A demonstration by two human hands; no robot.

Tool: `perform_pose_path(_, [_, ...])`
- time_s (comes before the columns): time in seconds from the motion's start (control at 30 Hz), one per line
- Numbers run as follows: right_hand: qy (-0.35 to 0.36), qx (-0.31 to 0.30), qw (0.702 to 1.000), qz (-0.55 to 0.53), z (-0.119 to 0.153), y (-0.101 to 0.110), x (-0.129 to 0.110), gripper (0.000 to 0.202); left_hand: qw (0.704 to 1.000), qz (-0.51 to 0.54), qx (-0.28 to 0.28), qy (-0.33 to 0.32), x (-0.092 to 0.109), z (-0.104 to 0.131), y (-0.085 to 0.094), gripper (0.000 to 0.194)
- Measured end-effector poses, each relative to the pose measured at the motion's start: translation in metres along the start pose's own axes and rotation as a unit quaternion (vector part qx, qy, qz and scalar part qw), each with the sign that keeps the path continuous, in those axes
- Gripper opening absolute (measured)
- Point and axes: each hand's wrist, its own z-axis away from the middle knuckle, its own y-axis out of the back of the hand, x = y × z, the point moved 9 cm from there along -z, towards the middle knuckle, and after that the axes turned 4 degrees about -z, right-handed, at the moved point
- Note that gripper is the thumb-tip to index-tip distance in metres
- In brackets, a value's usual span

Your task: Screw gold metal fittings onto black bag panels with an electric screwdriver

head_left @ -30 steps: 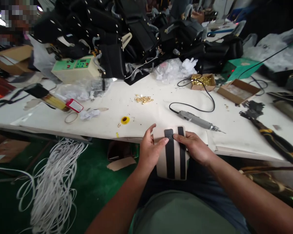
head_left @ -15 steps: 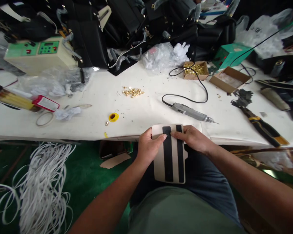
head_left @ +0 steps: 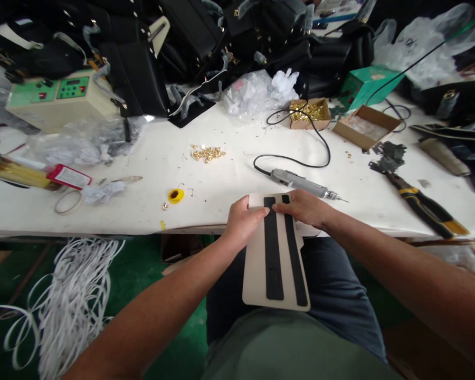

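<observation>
Both hands grip a flat beige panel (head_left: 257, 264) with rounded corners and two black strips running along it. My left hand (head_left: 242, 217) is closed on its upper left edge, thumb pressing the wider strip. My right hand (head_left: 306, 208) closes on the upper right edge, its thumb almost meeting the left one. The fingers beneath are hidden. The panel's far end is over the table's front edge and its near end over my lap. Just beyond my right hand lies a grey electric screwdriver (head_left: 301, 182) with its bit pointing right.
Small gold fittings (head_left: 208, 154) lie in a pile on the white table (head_left: 229, 174). Left of the hands is a yellow tape roll (head_left: 176, 196). Pliers (head_left: 423, 203) lie at right, near two cardboard boxes (head_left: 366, 129). Black bags (head_left: 130, 63) crowd the back. White cord (head_left: 79, 301) heaps on the floor.
The panel's far end has risen slightly and its near end reaches lower in view, so more of its face shows. Both hands keep their hold. The camera view has shifted slightly right.
</observation>
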Motion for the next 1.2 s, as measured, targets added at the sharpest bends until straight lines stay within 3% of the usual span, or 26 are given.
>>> perform_pose_path(0.23, [-0.003,0.029,0.998,0.057,-0.003,0.002,-0.002,0.026,1.0,-0.015,0.013,-0.001,-0.004,-0.003,-0.001,0.025])
perform_pose_path(0.5, [-0.037,0.009,0.999,0.021,-0.009,0.002,-0.003,0.011,0.992,-0.119,0.027,-0.022,-0.002,-0.013,-0.002,0.026])
perform_pose_path(0.97, [-0.03,0.02,0.997,0.069,-0.009,0.003,-0.007,0.015,0.972,-0.222,0.039,-0.061,0.015,-0.008,-0.007,0.019])
perform_pose_path(1.1, [-0.03,0.035,0.994,0.097,-0.006,0.004,-0.01,0.018,0.963,-0.252,0.04,-0.09,0.023,-0.004,-0.009,0.028])
perform_pose_path(1.2, [-0.033,0.041,0.992,0.112,-0.005,0.004,-0.012,0.017,0.952,-0.275,0.058,-0.122,0.033,0.003,-0.007,0.048])
